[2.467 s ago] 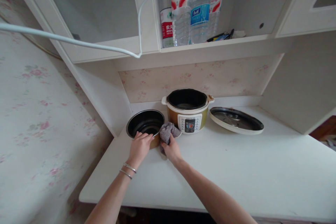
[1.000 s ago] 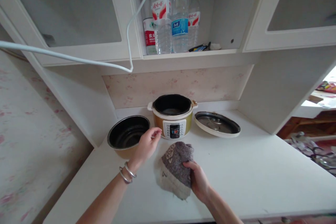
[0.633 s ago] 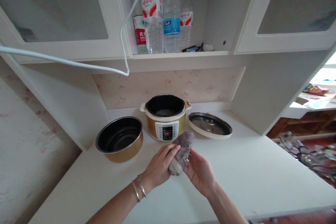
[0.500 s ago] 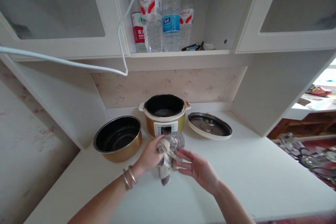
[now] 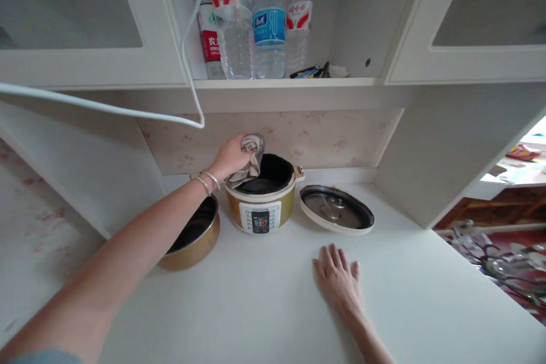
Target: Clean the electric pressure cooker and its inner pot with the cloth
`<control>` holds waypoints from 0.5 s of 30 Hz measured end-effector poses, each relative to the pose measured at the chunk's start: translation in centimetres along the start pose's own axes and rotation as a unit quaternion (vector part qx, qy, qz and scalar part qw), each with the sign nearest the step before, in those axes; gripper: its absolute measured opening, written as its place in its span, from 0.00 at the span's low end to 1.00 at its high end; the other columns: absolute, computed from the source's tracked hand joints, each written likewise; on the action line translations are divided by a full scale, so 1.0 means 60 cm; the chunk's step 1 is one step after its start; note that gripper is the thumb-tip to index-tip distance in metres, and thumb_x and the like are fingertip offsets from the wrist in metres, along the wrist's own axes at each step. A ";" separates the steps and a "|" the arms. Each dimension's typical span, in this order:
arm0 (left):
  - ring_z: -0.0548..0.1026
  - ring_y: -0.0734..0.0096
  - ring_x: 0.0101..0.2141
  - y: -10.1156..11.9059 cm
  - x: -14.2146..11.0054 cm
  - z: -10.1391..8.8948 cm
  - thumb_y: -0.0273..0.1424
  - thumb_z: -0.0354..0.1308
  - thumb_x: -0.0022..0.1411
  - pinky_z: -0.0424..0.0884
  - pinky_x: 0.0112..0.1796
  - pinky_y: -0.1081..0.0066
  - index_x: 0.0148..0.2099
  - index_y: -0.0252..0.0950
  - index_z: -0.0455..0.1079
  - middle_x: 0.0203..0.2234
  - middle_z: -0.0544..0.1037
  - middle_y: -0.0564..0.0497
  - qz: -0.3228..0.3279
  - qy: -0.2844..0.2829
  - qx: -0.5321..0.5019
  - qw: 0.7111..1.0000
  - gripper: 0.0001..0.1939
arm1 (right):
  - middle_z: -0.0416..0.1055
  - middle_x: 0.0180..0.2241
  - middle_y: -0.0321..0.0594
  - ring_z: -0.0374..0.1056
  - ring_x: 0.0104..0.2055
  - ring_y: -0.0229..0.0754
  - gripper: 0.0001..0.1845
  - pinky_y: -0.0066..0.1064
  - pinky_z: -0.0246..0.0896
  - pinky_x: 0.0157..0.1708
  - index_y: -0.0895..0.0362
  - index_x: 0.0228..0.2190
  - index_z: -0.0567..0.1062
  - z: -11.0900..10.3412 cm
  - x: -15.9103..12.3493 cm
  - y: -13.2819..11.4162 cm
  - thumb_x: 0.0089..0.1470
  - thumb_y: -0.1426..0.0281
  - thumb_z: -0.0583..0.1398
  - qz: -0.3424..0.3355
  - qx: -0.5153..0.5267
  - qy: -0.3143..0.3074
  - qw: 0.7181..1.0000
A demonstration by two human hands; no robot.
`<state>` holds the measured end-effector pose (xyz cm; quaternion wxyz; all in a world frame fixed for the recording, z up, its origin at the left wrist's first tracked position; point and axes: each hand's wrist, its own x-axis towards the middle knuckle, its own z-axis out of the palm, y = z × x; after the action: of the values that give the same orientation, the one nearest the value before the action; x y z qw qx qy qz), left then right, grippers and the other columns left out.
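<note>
My left hand point(image 5: 228, 158) is closed on a grey cloth point(image 5: 251, 160) and holds it over the back left rim of the gold rice cooker point(image 5: 261, 205), whose lid is off. The cloth hangs partly into the cooker's dark opening. My left forearm crosses above the loose gold inner pot point(image 5: 190, 239), which stands to the left of the cooker. My right hand point(image 5: 340, 279) lies flat on the white counter point(image 5: 273, 307), fingers spread, in front of the cooker's lid point(image 5: 335, 216), which lies upside down to the right.
A shelf above holds several water bottles point(image 5: 268, 17) and small items. A white cable point(image 5: 128, 108) hangs across the upper left. White cabinet walls close in both sides of the counter. A cluttered area shows at far right.
My right hand passed the cloth to my left hand, then dropped flat onto the counter. My left hand carried the cloth up and back to the cooker's rim.
</note>
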<state>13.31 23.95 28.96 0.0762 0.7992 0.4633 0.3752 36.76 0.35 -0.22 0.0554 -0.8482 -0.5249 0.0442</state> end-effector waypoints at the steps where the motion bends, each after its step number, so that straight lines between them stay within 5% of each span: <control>1: 0.73 0.54 0.48 -0.002 0.013 0.026 0.34 0.59 0.56 0.65 0.49 0.64 0.52 0.33 0.69 0.46 0.76 0.41 -0.024 -0.034 0.018 0.999 0.21 | 0.45 0.67 0.44 0.36 0.69 0.51 0.34 0.58 0.22 0.62 0.54 0.63 0.56 -0.003 0.000 0.000 0.61 0.52 0.42 -0.001 0.001 0.003 1.000; 5: 0.72 0.48 0.50 -0.001 0.042 0.125 0.34 0.61 0.54 0.65 0.48 0.62 0.44 0.30 0.72 0.45 0.76 0.33 -0.131 -0.151 0.006 0.980 0.17 | 0.48 0.66 0.44 0.38 0.68 0.51 0.33 0.56 0.25 0.63 0.53 0.62 0.59 -0.009 0.006 0.004 0.61 0.51 0.43 0.003 0.014 0.012 1.000; 9: 0.77 0.55 0.42 0.020 0.046 0.197 0.32 0.61 0.53 0.70 0.41 0.67 0.40 0.30 0.74 0.39 0.79 0.36 -0.144 -0.236 -0.071 0.958 0.12 | 0.49 0.66 0.42 0.40 0.67 0.50 0.32 0.56 0.27 0.62 0.51 0.61 0.60 -0.009 0.011 0.007 0.60 0.51 0.44 0.010 0.020 0.017 1.000; 12: 0.78 0.62 0.33 0.037 0.037 0.217 0.27 0.60 0.53 0.72 0.34 0.70 0.37 0.30 0.76 0.33 0.81 0.41 -0.141 -0.310 -0.128 0.932 0.09 | 0.50 0.65 0.41 0.42 0.67 0.50 0.32 0.56 0.28 0.62 0.50 0.60 0.61 -0.008 0.012 0.005 0.60 0.51 0.44 0.014 0.018 0.016 1.000; 15: 0.77 0.64 0.28 0.033 0.026 0.193 0.21 0.61 0.47 0.73 0.30 0.70 0.36 0.30 0.77 0.29 0.81 0.44 -0.142 -0.392 -0.173 0.892 0.11 | 0.51 0.65 0.40 0.42 0.67 0.50 0.31 0.56 0.28 0.62 0.49 0.59 0.62 -0.008 0.012 0.003 0.60 0.50 0.44 0.017 0.017 0.022 0.999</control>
<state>22.88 26.69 22.56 0.4415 0.7813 0.4318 0.0908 37.32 0.89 0.22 0.0804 -0.8567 -0.5084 0.0349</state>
